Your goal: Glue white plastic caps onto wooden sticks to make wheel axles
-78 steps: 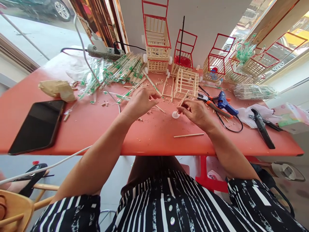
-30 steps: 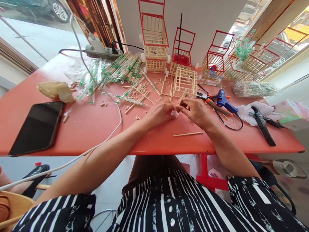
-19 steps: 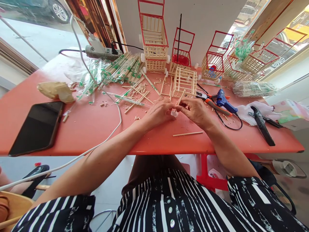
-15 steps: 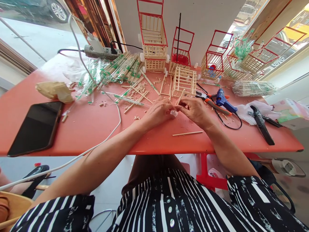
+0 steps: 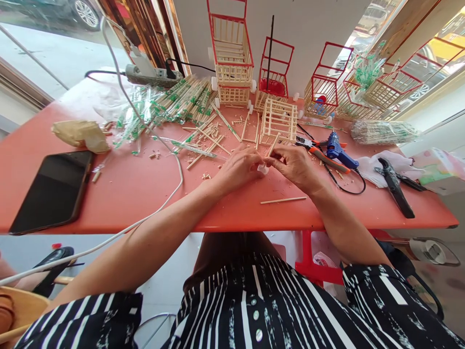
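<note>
Fig.: beyond the open near edge of the table [image 5: 127, 179] and a loose stick [image 5: 283, 199], the right hand [image 5: 293, 167] pinches a wooden stick [image 5: 274, 144]; the left hand [image 5: 240, 167], earlier apart, now narrows its grip at the white disc [image 5: 263, 169]

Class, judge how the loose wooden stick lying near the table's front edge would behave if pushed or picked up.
The loose wooden stick would probably roll, being slender and seemingly round. It looks stiff, since it lies straight. Being so thin, it is likely light.
</note>
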Motion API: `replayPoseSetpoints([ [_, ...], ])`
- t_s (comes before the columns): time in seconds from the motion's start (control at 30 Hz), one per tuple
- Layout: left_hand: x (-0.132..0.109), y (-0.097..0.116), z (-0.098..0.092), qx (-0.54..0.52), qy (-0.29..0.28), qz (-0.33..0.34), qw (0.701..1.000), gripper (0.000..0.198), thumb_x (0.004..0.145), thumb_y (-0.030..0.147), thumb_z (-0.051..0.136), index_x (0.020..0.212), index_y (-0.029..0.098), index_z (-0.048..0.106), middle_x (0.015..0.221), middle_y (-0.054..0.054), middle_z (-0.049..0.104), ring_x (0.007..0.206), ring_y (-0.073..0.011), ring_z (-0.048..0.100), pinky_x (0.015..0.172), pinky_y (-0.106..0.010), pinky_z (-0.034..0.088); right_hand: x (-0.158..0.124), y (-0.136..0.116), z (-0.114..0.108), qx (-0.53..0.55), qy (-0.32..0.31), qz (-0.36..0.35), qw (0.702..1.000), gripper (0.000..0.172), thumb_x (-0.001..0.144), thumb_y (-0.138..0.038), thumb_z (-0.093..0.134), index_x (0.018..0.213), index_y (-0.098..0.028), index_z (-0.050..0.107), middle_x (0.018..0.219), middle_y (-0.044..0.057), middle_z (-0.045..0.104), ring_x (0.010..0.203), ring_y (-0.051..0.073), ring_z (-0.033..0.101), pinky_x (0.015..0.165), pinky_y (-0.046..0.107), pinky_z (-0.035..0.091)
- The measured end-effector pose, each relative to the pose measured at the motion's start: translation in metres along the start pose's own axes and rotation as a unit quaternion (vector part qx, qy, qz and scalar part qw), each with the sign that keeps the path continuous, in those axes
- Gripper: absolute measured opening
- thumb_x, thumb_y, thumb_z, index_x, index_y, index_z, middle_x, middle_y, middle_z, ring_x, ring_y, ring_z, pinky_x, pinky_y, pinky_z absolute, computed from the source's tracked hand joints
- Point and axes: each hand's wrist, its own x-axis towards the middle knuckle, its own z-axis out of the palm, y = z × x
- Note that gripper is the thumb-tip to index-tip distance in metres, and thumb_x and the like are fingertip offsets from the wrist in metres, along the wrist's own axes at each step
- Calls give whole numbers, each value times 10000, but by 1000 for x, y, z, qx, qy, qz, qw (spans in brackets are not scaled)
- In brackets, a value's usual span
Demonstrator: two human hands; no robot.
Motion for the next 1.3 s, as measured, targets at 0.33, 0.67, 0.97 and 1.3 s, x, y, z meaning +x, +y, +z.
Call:
replayPoseSetpoints([
  [0.33, -1, 8, -9, 13, -23, 2, 1000, 158, 842, 219, 654, 950, 165, 755, 957, -73, 696, 926, -227, 622, 898, -349, 460, 1, 1, 1, -1, 2, -5, 1000, 434, 990, -546, 576, 752, -188, 635, 655, -8, 573, 608, 132, 446, 623, 278, 340],
  [0.67, -1, -1, 4, 5, 9, 17, 1000, 183, 860, 211, 647, 973, 198, 790, 923, -52, 676, 907, -216, 610, 860, -334, 458, 0, 3, 2, -8, -2, -8, 1000, 364, 989, -461, 609, 761, -179, 637, 666, -9, 579, 612, 124, 454, 627, 274, 334],
  [0.97, -1, 1, 1, -14, 0, 3, 1000, 86, 842, 205, 661, 845, 161, 735, 916, -57, 671, 921, -214, 609, 853, -326, 451, 1, 5, 3, -5, 4, -15, 1000, 280, 967, -348, 648, 747, -176, 632, 661, -19, 574, 611, 115, 460, 623, 261, 346],
  [1.3, 0, 5, -4, -30, -17, -2, 999, 106, 792, 173, 669, 881, 183, 726, 863, -29, 658, 871, -206, 595, 840, -319, 441, 0, 3, 2, -7, -2, -5, 1000, 308, 986, -391, 625, 771, -172, 655, 693, 0, 620, 632, 126, 486, 634, 268, 352],
])
